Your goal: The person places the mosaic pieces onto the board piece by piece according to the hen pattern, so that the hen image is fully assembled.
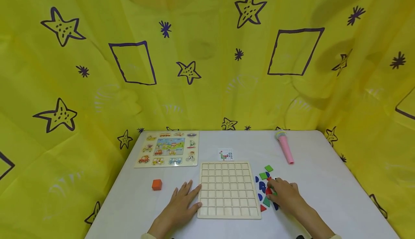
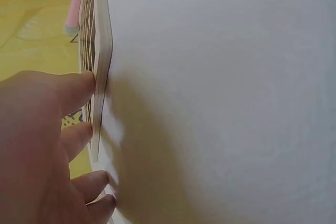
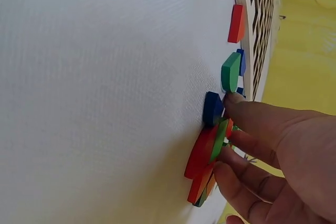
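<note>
On white tabletop (image 1: 324, 188) — left hand (image 1: 181, 204) flat against wooden grid board (image 1: 227, 190); right hand (image 1: 285, 195) pinching flat coloured tiles (image 3: 210, 145).

Coloured flat pieces (image 1: 266, 190) lie beside empty grid board (image 1: 228, 190).

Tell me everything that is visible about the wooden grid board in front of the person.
The wooden grid board is a pale, light-wood rectangle with a raised frame and thin slats forming many small square cells, all empty. It lies flat on the white table. The left hand rests against its left edge with straight fingers. Coloured pieces lie just beside its right edge.
</note>
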Demonstrator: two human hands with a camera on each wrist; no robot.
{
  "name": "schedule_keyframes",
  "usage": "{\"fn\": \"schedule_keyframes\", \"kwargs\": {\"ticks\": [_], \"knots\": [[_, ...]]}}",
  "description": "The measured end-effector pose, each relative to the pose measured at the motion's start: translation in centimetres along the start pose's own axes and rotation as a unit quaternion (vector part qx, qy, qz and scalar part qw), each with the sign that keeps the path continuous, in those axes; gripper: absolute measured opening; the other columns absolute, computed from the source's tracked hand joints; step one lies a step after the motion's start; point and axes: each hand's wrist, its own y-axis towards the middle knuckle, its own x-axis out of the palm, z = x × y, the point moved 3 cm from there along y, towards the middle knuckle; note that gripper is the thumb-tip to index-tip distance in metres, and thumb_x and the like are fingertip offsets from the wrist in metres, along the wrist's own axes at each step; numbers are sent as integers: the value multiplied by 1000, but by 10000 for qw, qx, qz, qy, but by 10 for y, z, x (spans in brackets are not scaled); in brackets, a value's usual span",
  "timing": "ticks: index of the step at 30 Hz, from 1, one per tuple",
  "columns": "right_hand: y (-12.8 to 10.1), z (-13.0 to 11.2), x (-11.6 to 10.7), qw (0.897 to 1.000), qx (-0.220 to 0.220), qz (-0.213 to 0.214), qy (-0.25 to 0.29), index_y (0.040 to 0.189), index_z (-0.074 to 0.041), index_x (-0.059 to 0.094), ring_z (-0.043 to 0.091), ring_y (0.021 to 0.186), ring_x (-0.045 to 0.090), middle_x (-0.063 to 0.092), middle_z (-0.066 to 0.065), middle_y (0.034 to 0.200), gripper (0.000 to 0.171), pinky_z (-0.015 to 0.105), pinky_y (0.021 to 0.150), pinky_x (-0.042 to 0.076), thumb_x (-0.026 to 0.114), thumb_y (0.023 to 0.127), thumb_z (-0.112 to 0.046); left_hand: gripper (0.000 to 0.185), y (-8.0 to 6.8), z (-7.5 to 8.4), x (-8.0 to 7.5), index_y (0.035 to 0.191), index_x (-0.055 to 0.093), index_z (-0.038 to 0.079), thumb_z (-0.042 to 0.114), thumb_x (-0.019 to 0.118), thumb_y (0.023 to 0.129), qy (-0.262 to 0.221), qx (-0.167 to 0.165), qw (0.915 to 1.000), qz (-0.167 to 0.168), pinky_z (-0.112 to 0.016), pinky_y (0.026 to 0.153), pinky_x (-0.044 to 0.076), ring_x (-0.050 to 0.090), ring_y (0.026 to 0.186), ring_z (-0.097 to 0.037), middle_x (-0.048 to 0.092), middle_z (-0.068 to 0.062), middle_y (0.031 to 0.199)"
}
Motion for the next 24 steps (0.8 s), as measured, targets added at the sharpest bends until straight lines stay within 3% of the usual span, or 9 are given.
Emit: {"fn": "schedule_keyframes", "kwargs": {"ticks": [8,18,24], "knots": [[0,-1,2,9999,-96,3,53,101,-17,69,18,86,56,57,-4,89,19,57,87,42,83,91,-23,64,3,-2,0,160,48,22,51,59,104,82,-50,9999,-105,-73,124,17,28,157,-46,34,-20,169],[0,2,8,9995,-46,48,319,104,-15,68,19,96,61,60,-1,99,18,46,80,41,82,92,-18,64,2,-3,0,160,49,23,51,61,103,73,-20,9999,-103,-74,123,19,30,156,-47,36,-21,169],[0,1,8,9989,-167,215,370,105,-12,64,18,91,54,57,1,98,19,37,75,39,79,95,-18,64,3,-3,1,160,48,24,52,60,104,88,6,9999,-67,-74,123,19,30,157,-47,36,-20,169]]}}
